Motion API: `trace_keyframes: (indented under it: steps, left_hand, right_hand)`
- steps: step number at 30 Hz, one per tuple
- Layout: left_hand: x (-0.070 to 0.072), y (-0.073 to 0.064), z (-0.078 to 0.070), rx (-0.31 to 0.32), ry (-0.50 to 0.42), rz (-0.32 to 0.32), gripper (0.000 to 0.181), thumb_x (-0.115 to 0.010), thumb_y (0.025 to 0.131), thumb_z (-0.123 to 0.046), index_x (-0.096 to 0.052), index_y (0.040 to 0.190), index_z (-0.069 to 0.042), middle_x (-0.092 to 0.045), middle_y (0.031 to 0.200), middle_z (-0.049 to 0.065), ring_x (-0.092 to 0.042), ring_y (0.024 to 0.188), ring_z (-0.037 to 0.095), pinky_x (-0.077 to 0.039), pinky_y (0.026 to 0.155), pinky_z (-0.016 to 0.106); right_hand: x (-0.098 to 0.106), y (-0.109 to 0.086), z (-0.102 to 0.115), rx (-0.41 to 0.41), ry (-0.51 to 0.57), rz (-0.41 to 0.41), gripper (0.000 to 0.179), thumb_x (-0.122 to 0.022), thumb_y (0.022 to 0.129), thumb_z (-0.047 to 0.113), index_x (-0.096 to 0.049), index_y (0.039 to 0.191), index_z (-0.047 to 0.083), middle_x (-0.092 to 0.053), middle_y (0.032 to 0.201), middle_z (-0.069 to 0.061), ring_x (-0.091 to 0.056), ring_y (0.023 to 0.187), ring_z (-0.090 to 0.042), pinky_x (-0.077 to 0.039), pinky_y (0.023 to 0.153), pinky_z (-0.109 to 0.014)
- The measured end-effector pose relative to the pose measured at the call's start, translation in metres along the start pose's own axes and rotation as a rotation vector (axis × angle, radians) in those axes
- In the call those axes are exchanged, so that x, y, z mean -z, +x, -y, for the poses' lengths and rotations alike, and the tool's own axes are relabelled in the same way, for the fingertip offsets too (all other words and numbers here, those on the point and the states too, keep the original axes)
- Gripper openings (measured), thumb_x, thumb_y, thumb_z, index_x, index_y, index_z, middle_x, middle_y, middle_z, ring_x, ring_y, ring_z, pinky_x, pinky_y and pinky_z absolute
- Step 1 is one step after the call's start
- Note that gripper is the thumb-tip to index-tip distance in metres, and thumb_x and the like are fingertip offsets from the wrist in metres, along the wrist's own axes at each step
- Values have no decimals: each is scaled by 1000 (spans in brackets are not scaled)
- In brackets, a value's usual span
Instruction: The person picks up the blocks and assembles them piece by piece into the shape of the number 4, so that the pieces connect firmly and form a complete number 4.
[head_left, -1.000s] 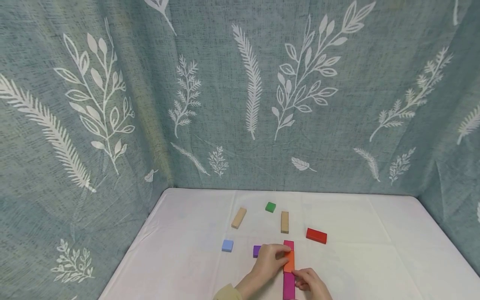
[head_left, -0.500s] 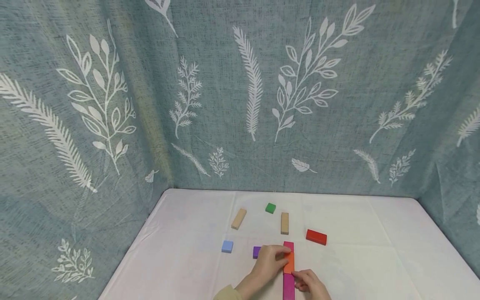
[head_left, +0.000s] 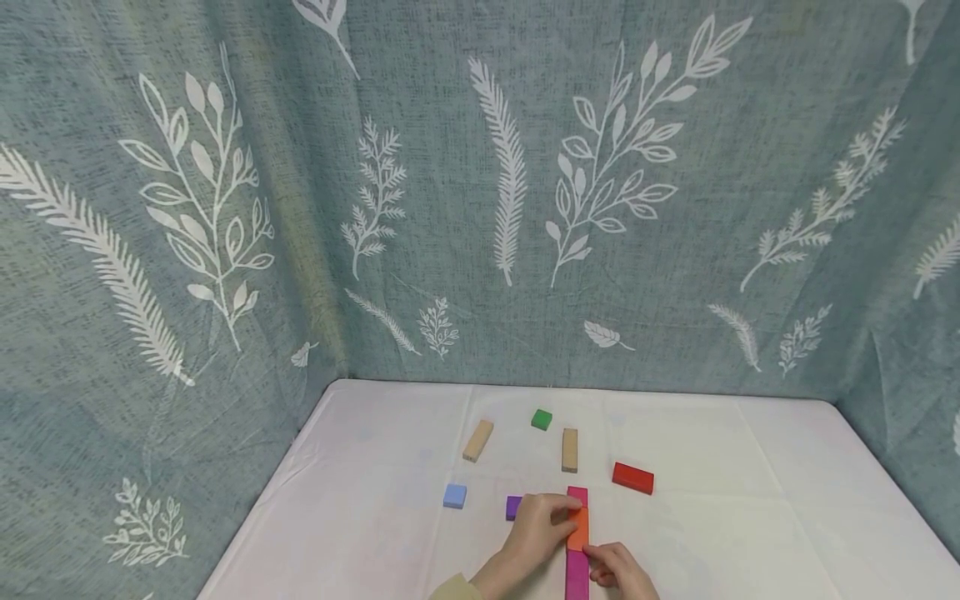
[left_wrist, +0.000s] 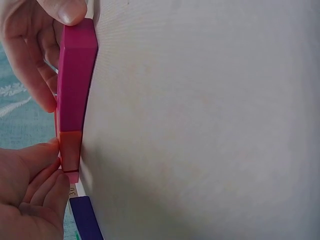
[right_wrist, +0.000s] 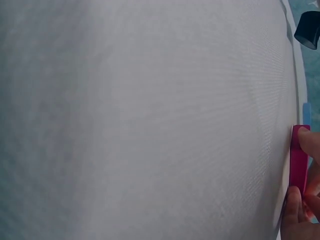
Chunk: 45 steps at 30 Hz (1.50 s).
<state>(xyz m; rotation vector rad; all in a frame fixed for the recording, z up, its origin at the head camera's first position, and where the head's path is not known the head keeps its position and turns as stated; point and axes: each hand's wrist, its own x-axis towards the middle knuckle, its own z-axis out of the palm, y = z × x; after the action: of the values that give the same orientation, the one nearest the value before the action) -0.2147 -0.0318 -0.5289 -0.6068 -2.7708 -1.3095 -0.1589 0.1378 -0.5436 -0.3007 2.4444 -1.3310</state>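
On white table [head_left: 712, 533], left grip [head_left: 532, 530] pinches orange block [head_left: 581, 537]; right grip [head_left: 621, 568], spread wider, clasps magenta block [head_left: 577, 573] lengthwise.

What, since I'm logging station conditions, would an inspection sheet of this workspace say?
Surface: white tablecloth, faint fold lines.
Job's things: pink block, orange block, magenta block, in a row.
Clutter: loose green block, red block, light-blue block, purple block, two wooden blocks.
Grips: left hand holds orange block; right hand holds magenta block.
Cables: nothing seen.
Surroundings: teal curtain with white leaf prints; unidentified black object, right wrist view.
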Motion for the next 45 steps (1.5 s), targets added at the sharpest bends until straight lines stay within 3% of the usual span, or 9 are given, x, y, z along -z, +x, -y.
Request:
trace_keyframes:
  steps: [28,36,41,45]
  left_hand:
    - [1,-2,1,-16,-9,-6,21,-73,79,-3,-74,100,-6,-75,98,4,-69,98,18,-57,85,30]
    - [1,-3,0,19,-10,11,22,-72,80,-3,-74,101,-6,-74,99,3,-68,100,18,-56,88,33]
    - [2,-3,0,0,-13,1,21,-73,79,-3,-74,100,-6,-75,98,4,-69,99,18,-56,87,32]
    - [1,-3,1,-11,-27,-2,21,-73,79,-2,-74,100,-5,-75,98,4,-69,99,17,-56,87,31]
  right_hand:
    - [0,0,3,11,-25,10,78,-78,75,38,-48,126,-12,-50,105,-6,-52,86,-10,-54,79,-21]
    - [6,-3,4,34,-24,32,76,-78,76,37,-47,129,-9,-52,109,-8,-53,86,-8,-53,78,-20]
    - [18,-8,9,114,-54,-35,70,-77,77,33,-49,129,-5,-55,114,-11,-53,87,1,-56,82,-23]
    - [27,-9,15,86,-26,-133,68,-80,75,30,-51,129,0,-55,118,-11,-57,91,-7,-56,86,-31]
